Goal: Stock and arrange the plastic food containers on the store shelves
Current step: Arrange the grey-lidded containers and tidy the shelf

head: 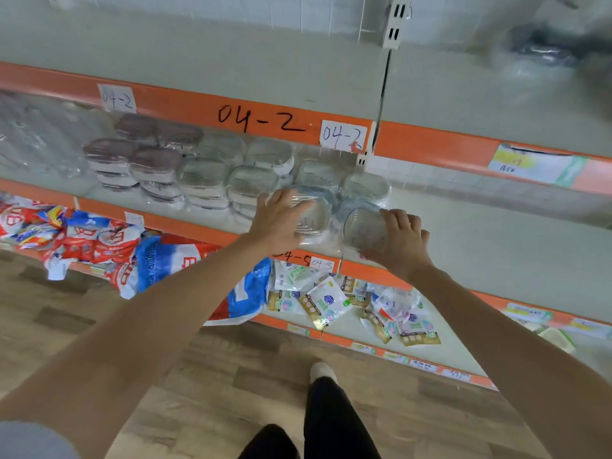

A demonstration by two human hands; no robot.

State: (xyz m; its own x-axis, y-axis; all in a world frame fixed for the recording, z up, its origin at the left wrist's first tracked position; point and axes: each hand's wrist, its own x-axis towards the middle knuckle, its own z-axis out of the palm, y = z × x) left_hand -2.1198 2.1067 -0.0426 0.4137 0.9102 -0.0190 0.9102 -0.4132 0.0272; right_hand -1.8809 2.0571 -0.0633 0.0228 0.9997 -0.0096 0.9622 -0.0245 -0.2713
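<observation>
Orange shelf edge [185, 104] reads "04-2"; left grip [276, 220] and right grip [402, 241] each clamp a clear container [314, 220].

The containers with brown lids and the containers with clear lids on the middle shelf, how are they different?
The brown-lidded containers stand further left; the clear-lidded containers sit to their right, nearer the hands. Brown lids look opaque and dark; clear lids show pale contents beneath. Both are rounded-square, film-wrapped and stacked in rows on the same shelf.
</observation>
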